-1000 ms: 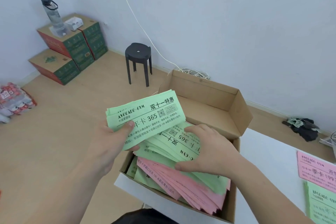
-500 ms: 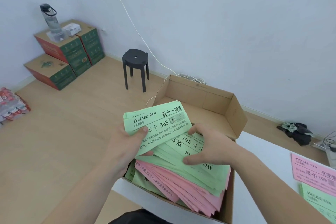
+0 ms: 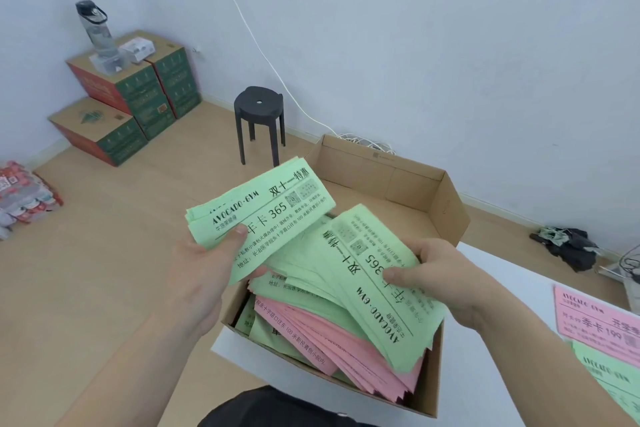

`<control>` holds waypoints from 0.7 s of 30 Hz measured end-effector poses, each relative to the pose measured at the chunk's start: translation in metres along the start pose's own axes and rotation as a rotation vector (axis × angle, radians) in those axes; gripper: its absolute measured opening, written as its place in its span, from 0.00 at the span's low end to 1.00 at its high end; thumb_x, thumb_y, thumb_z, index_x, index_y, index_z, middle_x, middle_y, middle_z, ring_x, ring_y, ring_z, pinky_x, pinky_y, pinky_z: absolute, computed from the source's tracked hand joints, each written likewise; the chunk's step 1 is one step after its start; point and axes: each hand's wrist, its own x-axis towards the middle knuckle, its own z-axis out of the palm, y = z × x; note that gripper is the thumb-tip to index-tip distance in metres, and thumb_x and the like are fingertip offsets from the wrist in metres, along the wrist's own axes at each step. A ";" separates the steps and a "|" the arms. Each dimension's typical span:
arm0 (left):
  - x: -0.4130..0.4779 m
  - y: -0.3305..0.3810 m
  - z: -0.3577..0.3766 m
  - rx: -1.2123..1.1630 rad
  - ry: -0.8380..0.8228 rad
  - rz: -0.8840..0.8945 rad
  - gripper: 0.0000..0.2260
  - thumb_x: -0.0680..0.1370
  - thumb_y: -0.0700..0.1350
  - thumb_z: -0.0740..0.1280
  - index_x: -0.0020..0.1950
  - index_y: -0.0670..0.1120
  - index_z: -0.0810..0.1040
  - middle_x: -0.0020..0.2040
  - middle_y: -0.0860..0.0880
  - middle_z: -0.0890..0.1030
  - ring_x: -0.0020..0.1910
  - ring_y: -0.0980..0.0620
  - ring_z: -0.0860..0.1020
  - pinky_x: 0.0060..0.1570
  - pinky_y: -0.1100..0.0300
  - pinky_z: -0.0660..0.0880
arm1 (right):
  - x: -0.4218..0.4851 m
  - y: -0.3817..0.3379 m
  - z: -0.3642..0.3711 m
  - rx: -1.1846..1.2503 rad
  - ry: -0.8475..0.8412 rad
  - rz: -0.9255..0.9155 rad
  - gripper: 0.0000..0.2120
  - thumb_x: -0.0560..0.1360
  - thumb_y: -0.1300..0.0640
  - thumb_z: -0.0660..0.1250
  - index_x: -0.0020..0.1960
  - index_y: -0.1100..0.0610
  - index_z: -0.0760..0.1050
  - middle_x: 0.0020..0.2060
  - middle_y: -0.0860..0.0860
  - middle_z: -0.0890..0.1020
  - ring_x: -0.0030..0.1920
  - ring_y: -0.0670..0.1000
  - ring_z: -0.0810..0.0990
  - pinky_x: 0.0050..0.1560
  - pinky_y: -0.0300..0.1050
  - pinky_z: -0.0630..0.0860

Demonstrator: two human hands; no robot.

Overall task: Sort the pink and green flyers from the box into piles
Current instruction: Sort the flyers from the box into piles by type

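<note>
White table (image 3: 526, 274) at near right carries the box (image 3: 391, 180) of mixed pink flyers (image 3: 346, 343) and green flyers (image 3: 381, 295); left hand (image 3: 197, 274) pinches a green sheaf (image 3: 263, 218), right hand (image 3: 446, 277) grips the box's top greens. Limp, light, slippery paper, likely to fan: pinch edges firmly

The picture's right edge cuts off the pink flyer pile (image 3: 599, 321) and the green flyer pile (image 3: 613, 378) on the table (image 3: 519, 288). In the box (image 3: 391, 170), green flyers (image 3: 311, 288) cover most of the pink flyers (image 3: 311, 340). The left hand's (image 3: 201, 274) fingers lie hidden under its stack (image 3: 263, 215).
</note>
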 end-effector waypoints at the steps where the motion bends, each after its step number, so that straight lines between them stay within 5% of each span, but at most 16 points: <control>1: -0.002 0.004 0.002 -0.028 0.013 0.013 0.10 0.82 0.39 0.69 0.62 0.48 0.82 0.53 0.48 0.88 0.47 0.45 0.87 0.36 0.51 0.85 | -0.005 0.001 -0.004 0.125 0.017 -0.009 0.13 0.79 0.67 0.71 0.63 0.61 0.80 0.50 0.57 0.88 0.50 0.59 0.88 0.54 0.59 0.84; 6: -0.023 0.015 0.046 -0.129 -0.117 -0.007 0.09 0.82 0.40 0.69 0.61 0.48 0.83 0.53 0.48 0.88 0.46 0.46 0.88 0.37 0.53 0.84 | -0.014 -0.001 0.008 0.699 0.187 -0.191 0.16 0.80 0.69 0.66 0.66 0.60 0.77 0.56 0.58 0.87 0.55 0.60 0.87 0.54 0.62 0.83; 14: -0.059 -0.006 0.098 -0.017 -0.254 -0.044 0.10 0.83 0.39 0.69 0.62 0.49 0.83 0.53 0.49 0.88 0.49 0.44 0.88 0.40 0.46 0.85 | -0.021 0.005 0.039 0.924 0.123 -0.320 0.20 0.81 0.68 0.63 0.71 0.58 0.74 0.63 0.59 0.83 0.64 0.62 0.82 0.68 0.68 0.74; 21: -0.061 -0.008 0.106 0.175 -0.318 -0.012 0.17 0.76 0.49 0.78 0.63 0.57 0.79 0.54 0.58 0.87 0.54 0.55 0.86 0.52 0.51 0.83 | -0.027 0.000 0.043 1.018 0.254 -0.432 0.17 0.81 0.65 0.64 0.68 0.57 0.77 0.60 0.57 0.85 0.60 0.60 0.85 0.57 0.60 0.81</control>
